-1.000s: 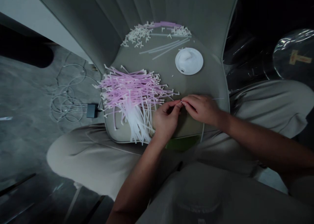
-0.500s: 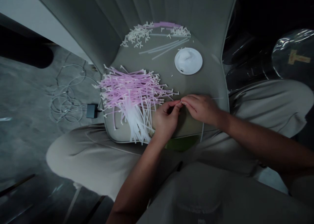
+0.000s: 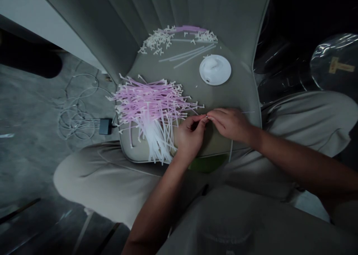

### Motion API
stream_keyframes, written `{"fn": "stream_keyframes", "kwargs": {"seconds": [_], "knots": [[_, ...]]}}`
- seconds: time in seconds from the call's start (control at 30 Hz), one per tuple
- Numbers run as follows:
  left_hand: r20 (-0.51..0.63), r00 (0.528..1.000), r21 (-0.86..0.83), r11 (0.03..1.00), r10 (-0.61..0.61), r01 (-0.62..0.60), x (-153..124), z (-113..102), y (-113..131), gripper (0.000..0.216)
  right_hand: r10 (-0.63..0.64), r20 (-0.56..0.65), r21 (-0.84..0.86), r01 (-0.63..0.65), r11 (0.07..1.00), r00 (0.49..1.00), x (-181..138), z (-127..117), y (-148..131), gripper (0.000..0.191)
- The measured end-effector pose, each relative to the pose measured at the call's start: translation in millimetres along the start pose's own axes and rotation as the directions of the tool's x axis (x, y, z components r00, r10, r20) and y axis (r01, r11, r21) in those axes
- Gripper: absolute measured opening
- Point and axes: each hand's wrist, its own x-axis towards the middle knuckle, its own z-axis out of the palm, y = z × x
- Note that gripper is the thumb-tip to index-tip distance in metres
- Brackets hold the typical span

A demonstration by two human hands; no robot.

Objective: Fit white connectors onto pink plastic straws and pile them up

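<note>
My left hand [image 3: 190, 136] and my right hand [image 3: 229, 124] meet at the fingertips above a grey-beige seat cushion [image 3: 237, 84], each pinching a thin pale plastic strip [image 3: 207, 117]. Much of the strip is hidden by my fingers. Just left of my left hand lies a large heap of pink and white T-ended plastic strips [image 3: 148, 106]. Beyond it sit small off-white T-shaped pieces [image 3: 158, 40], several long grey strips [image 3: 190, 55] and a round white plastic lid [image 3: 215, 70].
My beige-trousered thighs [image 3: 97, 173] lie on either side of the cushion. A coiled white cable with a black box [image 3: 105, 126] rests on the concrete floor [image 3: 28, 98] to the left. A clear plastic sheet [image 3: 335, 57] with a tan T-shaped mark hangs at the right.
</note>
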Motion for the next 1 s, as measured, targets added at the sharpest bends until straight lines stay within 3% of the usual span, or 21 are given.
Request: {"fn": "stream_keyframes", "kwargs": {"seconds": [0.4, 0.73, 1.0], "knots": [[0.001, 1.000, 0.001, 1.000, -0.001, 0.001, -1.2, -0.4, 1.1, 0.022, -0.044, -0.003, -0.081, 0.043, 0.996, 0.999, -1.4, 1.1, -0.7, 0.028], [-0.019, 0.998, 0.032, 0.998, 0.057, -0.056, -1.1, -1.5, -0.6, 0.026, -0.026, -0.123, 0.083, 0.036, 0.996, 0.992, -0.8, 1.4, 2.3, 0.024], [-0.014, 0.991, 0.096, 0.987, 0.131, -0.129, -0.6, -2.4, -7.5, 0.028, -0.019, -0.144, 0.144, 0.040, 0.989, 0.989, -1.0, 1.6, 2.7, 0.024]]}}
